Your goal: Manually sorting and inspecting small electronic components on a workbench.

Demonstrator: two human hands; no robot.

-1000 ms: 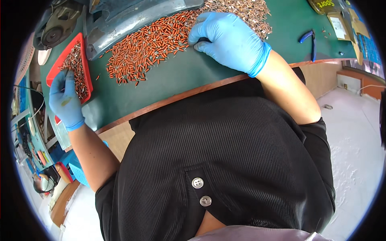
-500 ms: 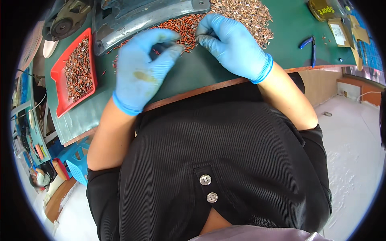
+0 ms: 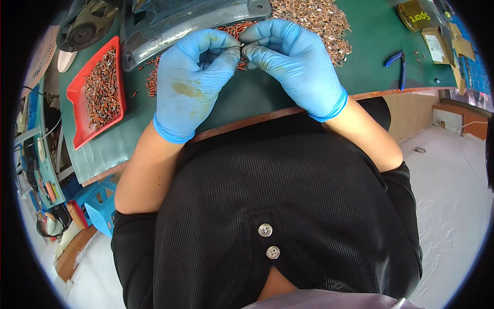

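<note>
so, watching remotely, i see my left hand (image 3: pixel 191 85) and right hand (image 3: pixel 301 69) bent inward, fingertips meeting, both pinched closed on a tiny part (image 3: pixel 242 46), mostly hidden; it sits between them, beside orange pieces (image 3: pixel 235 29).

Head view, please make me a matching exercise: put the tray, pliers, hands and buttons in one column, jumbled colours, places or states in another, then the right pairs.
Column one
1. tray
2. pliers
3. left hand and right hand
4. buttons

Column two
A. gloved, fingertips close together
B. on the front of the black top
C. red, with small parts in it
D. blue-handled, lying on the table at right

Pairs: 1-C, 2-D, 3-A, 4-B
</note>
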